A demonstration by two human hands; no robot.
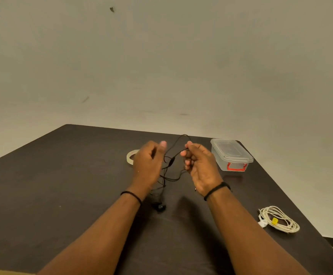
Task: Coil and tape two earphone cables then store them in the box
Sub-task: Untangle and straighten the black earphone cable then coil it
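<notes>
A black earphone cable [171, 160] hangs in loose loops between my two raised hands above the dark table [62, 175]. My right hand [199, 165] pinches the cable near its inline remote. My left hand [148, 163] has its fingers curled, with cable strands running down beside its palm; the grip itself is hidden. The black earbuds [158, 207] rest on the table below. A white earphone cable [279, 219], coiled and bound with a yellow tape piece, lies at the right. The clear plastic box [231, 154] with red latches stands shut at the far right. A tape roll [131, 156] peeks out behind my left hand.
A pale wall rises behind the table. The table's far edge runs just behind the box, and its right edge passes close to the white coil.
</notes>
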